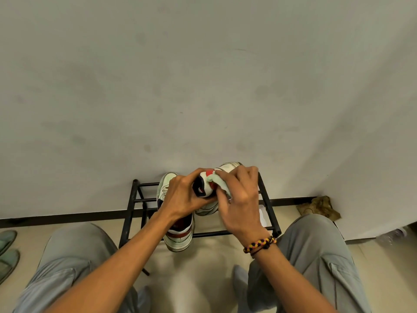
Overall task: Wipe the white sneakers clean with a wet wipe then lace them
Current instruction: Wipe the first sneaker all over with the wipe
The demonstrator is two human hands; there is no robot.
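I hold one white sneaker [228, 167] with red and dark trim up over the black metal shoe rack [268, 204]. My left hand [182, 197] grips it around the dark collar and heel. My right hand [239, 199] holds a crumpled pale wet wipe [220, 182] pressed against the sneaker's red side panel. The second white sneaker [178, 238] lies on the rack under my left wrist, its heel toward me and its toe toward the wall. No laces show on the held shoe.
The rack stands against a stained white wall. My knees in grey trousers flank it. A white sheet [261, 214] lies on the rack's right side. Crumpled brown paper [320, 207] sits by the wall at right. Green slippers [8, 251] lie at far left.
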